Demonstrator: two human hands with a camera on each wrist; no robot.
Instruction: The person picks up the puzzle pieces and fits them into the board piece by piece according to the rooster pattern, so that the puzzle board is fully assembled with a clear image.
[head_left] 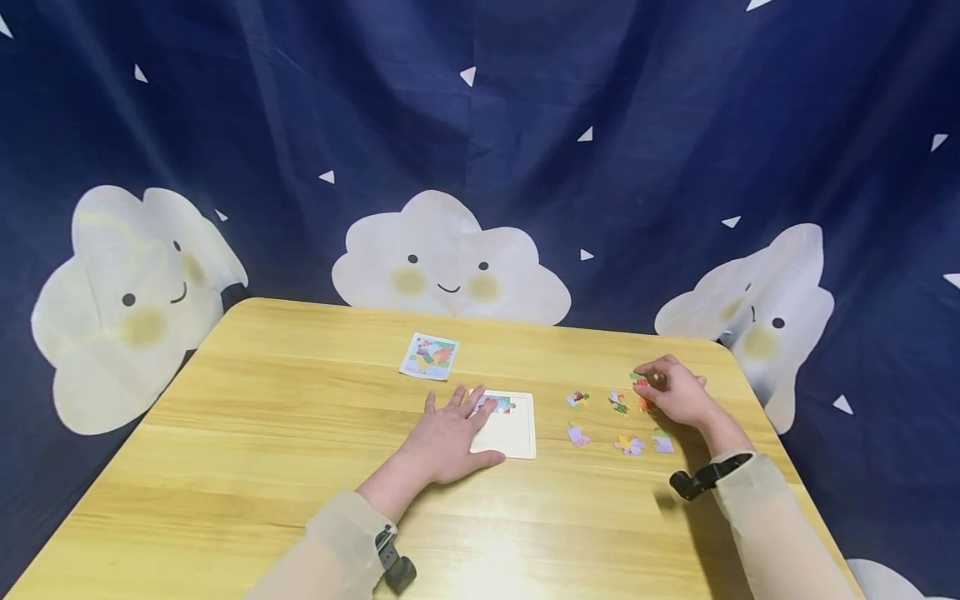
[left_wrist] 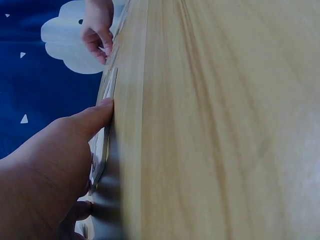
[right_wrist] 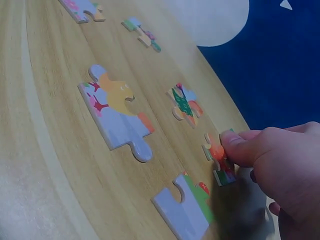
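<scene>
The pale yellow wood-grain table [head_left: 225, 467] lies beneath both grips. My left hand [head_left: 448, 442], fingers spread, braces the square white tray [head_left: 513, 437], left of my right-hand grip. The printed picture card [head_left: 430, 357] lies beyond the left fingertips. My right hand [head_left: 681, 396] pinches a small green-and-red jigsaw piece [head_left: 638, 379]; I cannot tell whether it is lifted. Six loose multicoloured jigsaw pieces [right_wrist: 117, 112] lie nearer me and leftward of that pinch. Step, as judged: piece pick-up. Next move calls for a firm pinch, leftward carry and alignment with the short assembled strip [head_left: 504, 406] under my left fingertips.
</scene>
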